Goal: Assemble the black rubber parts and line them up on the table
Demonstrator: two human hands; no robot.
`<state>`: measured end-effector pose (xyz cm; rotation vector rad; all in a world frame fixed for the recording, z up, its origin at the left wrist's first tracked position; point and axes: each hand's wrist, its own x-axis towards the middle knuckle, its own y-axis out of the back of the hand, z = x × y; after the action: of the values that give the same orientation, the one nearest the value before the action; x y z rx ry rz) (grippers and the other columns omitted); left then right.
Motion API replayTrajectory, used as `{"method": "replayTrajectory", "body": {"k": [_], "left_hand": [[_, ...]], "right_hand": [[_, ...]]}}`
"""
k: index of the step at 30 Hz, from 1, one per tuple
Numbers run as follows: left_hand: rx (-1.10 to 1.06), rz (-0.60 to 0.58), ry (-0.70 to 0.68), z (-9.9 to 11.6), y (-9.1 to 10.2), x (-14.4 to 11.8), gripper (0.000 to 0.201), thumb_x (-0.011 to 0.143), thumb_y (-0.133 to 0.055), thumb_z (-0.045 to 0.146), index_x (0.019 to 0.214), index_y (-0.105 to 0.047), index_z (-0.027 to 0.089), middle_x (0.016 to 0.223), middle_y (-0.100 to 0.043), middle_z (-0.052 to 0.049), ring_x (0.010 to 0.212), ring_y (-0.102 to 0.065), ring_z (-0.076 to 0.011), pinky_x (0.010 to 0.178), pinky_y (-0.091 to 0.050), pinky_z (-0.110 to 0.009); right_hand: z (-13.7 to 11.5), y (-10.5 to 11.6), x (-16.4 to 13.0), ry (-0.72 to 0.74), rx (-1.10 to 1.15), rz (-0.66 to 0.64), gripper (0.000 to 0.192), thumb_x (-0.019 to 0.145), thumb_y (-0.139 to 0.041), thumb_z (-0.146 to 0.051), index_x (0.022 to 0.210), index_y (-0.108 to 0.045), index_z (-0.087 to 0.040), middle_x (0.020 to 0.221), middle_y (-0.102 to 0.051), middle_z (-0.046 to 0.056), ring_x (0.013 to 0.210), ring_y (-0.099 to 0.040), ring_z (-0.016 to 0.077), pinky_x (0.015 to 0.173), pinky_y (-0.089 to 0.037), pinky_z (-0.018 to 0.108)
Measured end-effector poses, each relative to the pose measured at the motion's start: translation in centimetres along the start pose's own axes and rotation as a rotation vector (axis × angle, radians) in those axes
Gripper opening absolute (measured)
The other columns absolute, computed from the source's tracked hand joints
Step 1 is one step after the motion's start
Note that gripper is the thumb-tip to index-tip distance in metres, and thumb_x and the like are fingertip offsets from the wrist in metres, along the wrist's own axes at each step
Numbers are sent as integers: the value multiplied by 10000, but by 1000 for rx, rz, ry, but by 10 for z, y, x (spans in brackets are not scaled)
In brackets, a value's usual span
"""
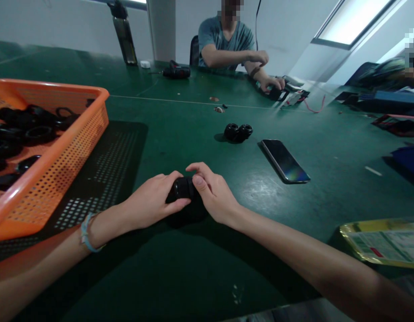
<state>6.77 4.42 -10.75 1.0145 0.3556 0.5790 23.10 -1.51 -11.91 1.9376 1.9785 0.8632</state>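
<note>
Both of my hands meet on one small black round part just above the green table. My left hand wraps it from the left, thumb along its near side. My right hand grips it from the right with thumb and fingers on top. Most of the part is hidden by my fingers. Two joined black round parts lie on the table farther away, apart from my hands.
An orange mesh basket with several black rings stands at the left on a black perforated mat. A phone lies right of centre. A yellow tray is near right. A seated person works at the far side.
</note>
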Motion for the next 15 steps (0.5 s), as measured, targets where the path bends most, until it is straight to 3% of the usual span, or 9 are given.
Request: {"method": "replayTrajectory", "body": {"k": [3, 6, 11, 15], "left_hand": [[-64, 23, -32, -3, -2, -1, 339, 843, -373, 477, 903, -492, 165, 769, -595, -50, 686, -571, -229, 596, -413, -320], [-133, 25, -40, -5, -2, -1, 415, 854, -284, 534, 870, -482, 170, 740, -573, -37, 665, -551, -212, 592, -403, -311], [-274, 38, -36, -6, 0, -2, 424, 845, -287, 553, 891, -467, 172, 770, -562, -28, 692, -555, -198, 604, -406, -296], [-347, 147, -6, -11, -4, -3, 362, 826, -394, 485, 1006, -435, 174, 778, -555, -7, 669, -555, -184, 586, -421, -288]], "right_hand": [[5, 2, 0, 171, -68, -16, 646, 858, -165, -669, 1081, -459, -139, 804, -591, 66, 666, -555, 177, 604, -422, 307], [7, 3, -2, 271, -111, -58, 569, 870, -231, -639, 1076, -448, -155, 917, -596, 90, 733, -565, 185, 644, -447, 320], [7, 4, -1, 245, -82, -80, 350, 891, -414, -441, 1113, -420, -170, 947, -590, 71, 736, -559, 166, 654, -457, 307], [5, 5, 0, 173, -49, -99, 323, 832, -530, -328, 1097, -423, -177, 953, -583, 58, 738, -560, 153, 643, -464, 292]]}}
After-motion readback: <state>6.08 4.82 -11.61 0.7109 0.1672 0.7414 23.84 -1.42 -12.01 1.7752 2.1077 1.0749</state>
